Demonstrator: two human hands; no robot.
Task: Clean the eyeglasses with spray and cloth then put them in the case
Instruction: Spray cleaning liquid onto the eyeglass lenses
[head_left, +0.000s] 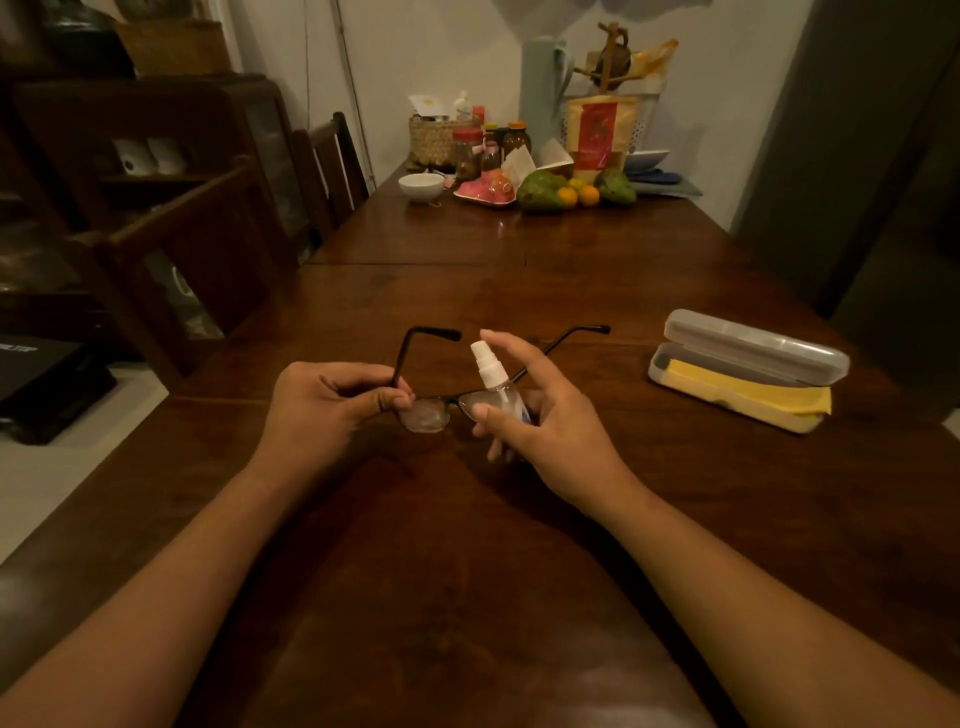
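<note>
The black-framed eyeglasses (426, 413) hover just above the wooden table (467, 291), temples unfolded and pointing away from me. My left hand (332, 405) pinches the frame at its left hinge. My right hand (540, 415) grips a small clear spray bottle (491, 376) with a white nozzle, index finger arched over the top, right beside the right lens, which the bottle partly hides. At the right an open translucent glasses case (758, 343) lies on the table with a yellow cloth (753, 395) inside, hanging over its front edge.
At the far end of the table stand a white bowl (422, 186), jars, a woven basket (436, 137), fruit (571, 189) and packets. Wooden chairs (208, 244) line the left side. A dark cabinet rises on the right.
</note>
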